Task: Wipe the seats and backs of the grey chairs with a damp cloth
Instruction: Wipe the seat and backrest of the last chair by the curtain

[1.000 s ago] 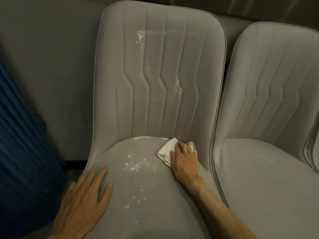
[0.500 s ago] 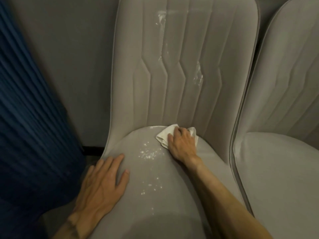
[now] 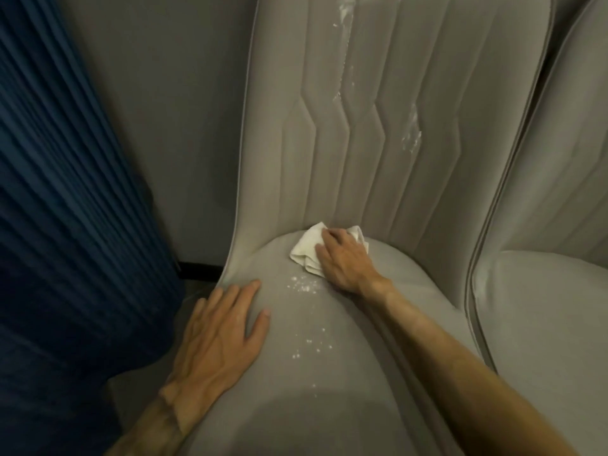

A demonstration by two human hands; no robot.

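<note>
The right hand (image 3: 342,258) presses flat on the white cloth (image 3: 307,255), fingers curled over it, at the rear of the grey chair's seat (image 3: 329,373) where it meets the back (image 3: 362,126). Over the last second the cloth has barely shifted on the seat; mainly the view has closed in. The white specks (image 3: 302,286) just in front of it remain, so the seat wipe looks barely begun. Smears (image 3: 411,133) also mark the back. The left hand (image 3: 220,337) lies open, bracing the seat's left edge. A second chair (image 3: 543,324) stands beside; a blue curtain (image 3: 65,192) hangs left.
</note>
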